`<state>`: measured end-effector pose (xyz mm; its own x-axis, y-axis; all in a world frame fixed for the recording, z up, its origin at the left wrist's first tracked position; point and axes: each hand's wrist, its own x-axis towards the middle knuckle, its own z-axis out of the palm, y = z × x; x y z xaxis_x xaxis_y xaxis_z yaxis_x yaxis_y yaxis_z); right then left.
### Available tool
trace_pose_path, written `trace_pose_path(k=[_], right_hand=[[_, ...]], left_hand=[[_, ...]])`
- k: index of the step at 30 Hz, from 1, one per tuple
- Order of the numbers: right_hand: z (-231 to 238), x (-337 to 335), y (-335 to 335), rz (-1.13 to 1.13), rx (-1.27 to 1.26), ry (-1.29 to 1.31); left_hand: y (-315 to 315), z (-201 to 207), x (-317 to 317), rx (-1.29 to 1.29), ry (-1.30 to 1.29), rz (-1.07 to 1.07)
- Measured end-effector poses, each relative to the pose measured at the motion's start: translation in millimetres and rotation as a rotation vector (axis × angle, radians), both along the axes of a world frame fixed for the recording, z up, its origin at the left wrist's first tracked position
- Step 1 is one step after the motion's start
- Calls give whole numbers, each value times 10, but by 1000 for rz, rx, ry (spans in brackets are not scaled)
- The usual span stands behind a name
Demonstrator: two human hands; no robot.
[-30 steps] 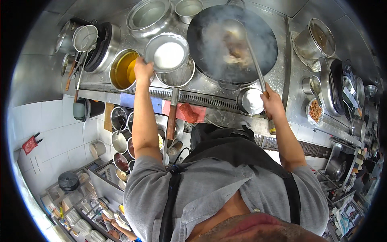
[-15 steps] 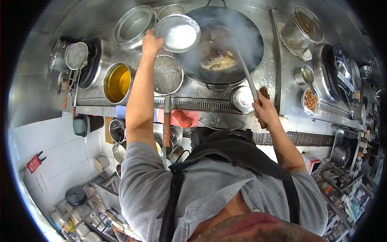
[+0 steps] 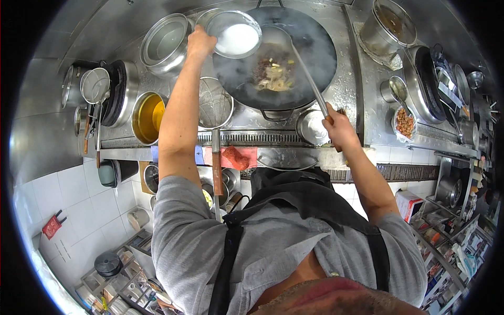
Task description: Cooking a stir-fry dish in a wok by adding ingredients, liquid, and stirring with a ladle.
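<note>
My left hand (image 3: 201, 44) grips the rim of a shallow metal bowl (image 3: 253, 49) with something smooth and white in it. The bowl is held over the left far edge of a large black wok (image 3: 312, 84). Steam rises from the wok, where pale pieces of food (image 3: 275, 76) and darker bits lie in the middle. My right hand (image 3: 341, 130) is closed around the handle of a long ladle (image 3: 311, 79). The ladle's round head sits at the far side of the wok, partly veiled by steam.
Left of the wok are a wire strainer (image 3: 216, 105), a pot of yellow oil (image 3: 138, 123) and a large metal pot (image 3: 181, 39). A small metal pot (image 3: 313, 127) stands by the wok's near right edge. Further right are a tall pot (image 3: 379, 31) and a bowl of brown nuts (image 3: 405, 126).
The ladle's head has moved toward the far side of the wok and shows more plainly. The food lies differently. My left hand still holds the bowl at nearly the same spot.
</note>
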<state>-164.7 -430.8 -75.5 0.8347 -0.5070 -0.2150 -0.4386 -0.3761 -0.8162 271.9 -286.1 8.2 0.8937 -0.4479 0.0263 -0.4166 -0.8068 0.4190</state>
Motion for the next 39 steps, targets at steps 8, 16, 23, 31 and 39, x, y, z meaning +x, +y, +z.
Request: trace_pose_path(k=[8, 16, 23, 31, 39], right_hand=[[195, 43, -34, -55, 228, 60], [321, -1, -49, -85, 598, 202], [386, -44, -38, -48, 530, 223], [303, -58, 18, -75, 360, 196], [25, -34, -29, 58, -336, -142]], left_hand=[[-99, 80, -30, 8, -106, -60], [-118, 130, 11, 44, -129, -82], [-249, 216, -79, 32, -23, -62], [-352, 192, -69, 59, -100, -85], [-350, 243, -56, 12, -40, -65]])
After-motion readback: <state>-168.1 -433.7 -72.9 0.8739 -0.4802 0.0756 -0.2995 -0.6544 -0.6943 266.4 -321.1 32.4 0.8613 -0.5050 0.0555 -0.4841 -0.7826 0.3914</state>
